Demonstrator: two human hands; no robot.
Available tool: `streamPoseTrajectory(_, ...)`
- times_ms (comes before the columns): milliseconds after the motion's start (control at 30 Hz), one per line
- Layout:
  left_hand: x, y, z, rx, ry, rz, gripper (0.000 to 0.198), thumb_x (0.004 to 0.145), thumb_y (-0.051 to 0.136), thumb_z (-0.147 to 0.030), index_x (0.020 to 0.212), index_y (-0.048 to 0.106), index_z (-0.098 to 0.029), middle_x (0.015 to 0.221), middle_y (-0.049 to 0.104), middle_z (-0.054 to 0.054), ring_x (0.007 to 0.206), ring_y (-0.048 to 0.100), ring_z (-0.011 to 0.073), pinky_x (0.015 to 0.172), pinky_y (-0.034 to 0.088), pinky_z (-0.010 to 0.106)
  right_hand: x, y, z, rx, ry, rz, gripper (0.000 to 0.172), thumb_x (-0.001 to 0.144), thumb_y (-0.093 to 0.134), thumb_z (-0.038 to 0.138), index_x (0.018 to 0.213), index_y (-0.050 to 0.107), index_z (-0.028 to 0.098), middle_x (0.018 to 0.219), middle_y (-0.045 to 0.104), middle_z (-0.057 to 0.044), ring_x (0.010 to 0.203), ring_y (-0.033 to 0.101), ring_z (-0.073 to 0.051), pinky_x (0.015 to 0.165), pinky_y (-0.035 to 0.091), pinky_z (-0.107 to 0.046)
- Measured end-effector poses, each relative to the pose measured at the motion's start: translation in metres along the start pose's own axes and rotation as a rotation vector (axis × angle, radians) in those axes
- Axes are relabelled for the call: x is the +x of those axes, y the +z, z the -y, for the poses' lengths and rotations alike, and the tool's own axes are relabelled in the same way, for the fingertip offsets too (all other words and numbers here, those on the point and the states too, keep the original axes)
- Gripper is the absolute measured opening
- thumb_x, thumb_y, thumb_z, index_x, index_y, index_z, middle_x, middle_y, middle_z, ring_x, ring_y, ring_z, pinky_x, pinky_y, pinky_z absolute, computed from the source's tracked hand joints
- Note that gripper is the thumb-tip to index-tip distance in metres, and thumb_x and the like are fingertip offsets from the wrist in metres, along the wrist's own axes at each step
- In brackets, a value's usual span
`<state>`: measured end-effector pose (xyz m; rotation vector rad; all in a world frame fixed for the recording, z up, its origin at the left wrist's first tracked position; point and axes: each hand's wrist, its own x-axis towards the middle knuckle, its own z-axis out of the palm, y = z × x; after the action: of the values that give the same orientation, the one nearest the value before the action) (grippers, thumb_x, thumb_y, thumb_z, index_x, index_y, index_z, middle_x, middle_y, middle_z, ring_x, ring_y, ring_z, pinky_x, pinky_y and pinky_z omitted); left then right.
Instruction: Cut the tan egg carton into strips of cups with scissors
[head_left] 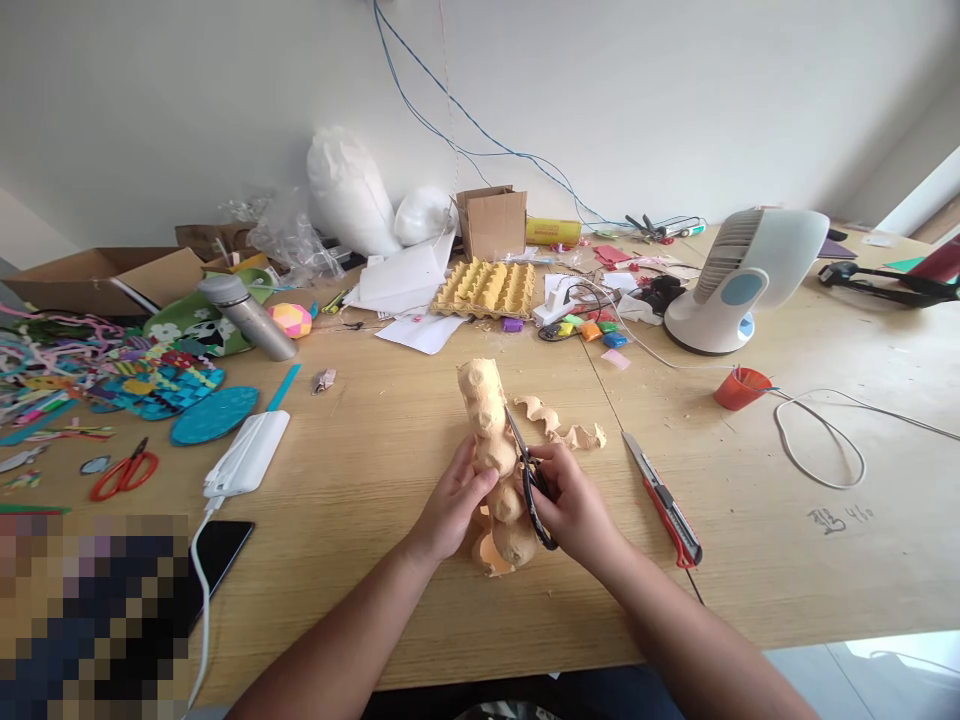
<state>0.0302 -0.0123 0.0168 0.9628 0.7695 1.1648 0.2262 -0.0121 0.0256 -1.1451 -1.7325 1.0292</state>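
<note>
In the middle of the view, a tan strip of egg carton [495, 452] with a row of bumps runs away from me. My left hand [454, 500] grips its left side, thumb on top. My right hand [574, 495] is closed round black-handled scissors [537, 490], whose blades lie along the strip's right edge. Whether the blades are parted I cannot tell. Another piece of carton [491, 555] shows below the near end of the strip. Thin, wavy carton offcuts [577, 436] lie just beyond my right hand.
A red utility knife [664, 502] lies right of my right hand, blade end away from me. Farther back are a yellow egg tray [486, 290], a white fan [739, 285] and an orange cup [741, 388]. Leftward sit a power bank [247, 452], red scissors [126, 473] and a grey bottle [247, 318].
</note>
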Motion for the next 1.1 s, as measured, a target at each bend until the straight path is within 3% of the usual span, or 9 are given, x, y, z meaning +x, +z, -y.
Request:
streamPoseTrajectory(200, 0.0, -0.002, 0.0, -0.007, 0.006, 0.01, 0.062, 0.096, 0.074, -0.042, 0.153, 0.054, -0.031, 0.144, 0.07, 0.009, 0.123, 0.07, 0.0281, 0.095, 0.057, 0.033, 0.0, 0.0, -0.003, 0.049, 0.023, 0.011, 0.033, 0.099, 0.064, 0.044, 0.123, 0.056, 0.023, 0.069, 0.054, 0.005, 0.061, 0.046, -0.014, 0.057, 0.037, -0.025)
streamPoseTrajectory(433, 0.0, -0.001, -0.004, -0.029, -0.011, 0.024, 0.055, 0.097, 0.072, -0.042, 0.148, 0.055, -0.029, 0.133, 0.074, 0.008, 0.109, 0.074, 0.024, 0.084, 0.059, 0.029, 0.005, -0.002, 0.0, 0.177, 0.045, -0.004, 0.036, 0.099, 0.063, 0.046, 0.124, 0.053, 0.023, 0.067, 0.049, 0.007, 0.06, 0.045, -0.014, 0.057, 0.036, -0.025)
streamPoseTrajectory(567, -0.001, 0.001, -0.009, -0.009, 0.012, 0.049, 0.055, 0.096, 0.074, -0.044, 0.146, 0.058, -0.029, 0.134, 0.073, 0.008, 0.11, 0.073, 0.0238, 0.087, 0.059, 0.031, 0.007, -0.005, 0.008, 0.288, 0.057, -0.007, 0.039, 0.099, 0.061, 0.05, 0.126, 0.049, 0.024, 0.073, 0.054, 0.005, 0.065, 0.05, -0.016, 0.061, 0.04, -0.027)
streamPoseTrajectory(867, 0.0, -0.003, -0.01, 0.084, 0.055, 0.009, 0.06, 0.094, 0.075, -0.047, 0.148, 0.059, -0.028, 0.138, 0.072, 0.01, 0.123, 0.069, 0.0288, 0.101, 0.055, 0.037, 0.006, -0.006, 0.012, 0.274, 0.05, 0.021, 0.038, 0.097, 0.064, 0.05, 0.123, 0.052, 0.024, 0.077, 0.056, 0.003, 0.07, 0.052, -0.016, 0.065, 0.041, -0.029)
streamPoseTrajectory(1100, -0.001, -0.008, -0.005, 0.116, 0.062, -0.023, 0.06, 0.093, 0.078, -0.04, 0.149, 0.059, -0.028, 0.149, 0.067, 0.01, 0.127, 0.068, 0.0302, 0.104, 0.053, 0.036, 0.006, -0.01, 0.02, 0.44, 0.156, 0.092, 0.047, 0.094, 0.065, 0.063, 0.117, 0.049, 0.025, 0.072, 0.062, 0.004, 0.06, 0.051, -0.014, 0.055, 0.041, -0.026)
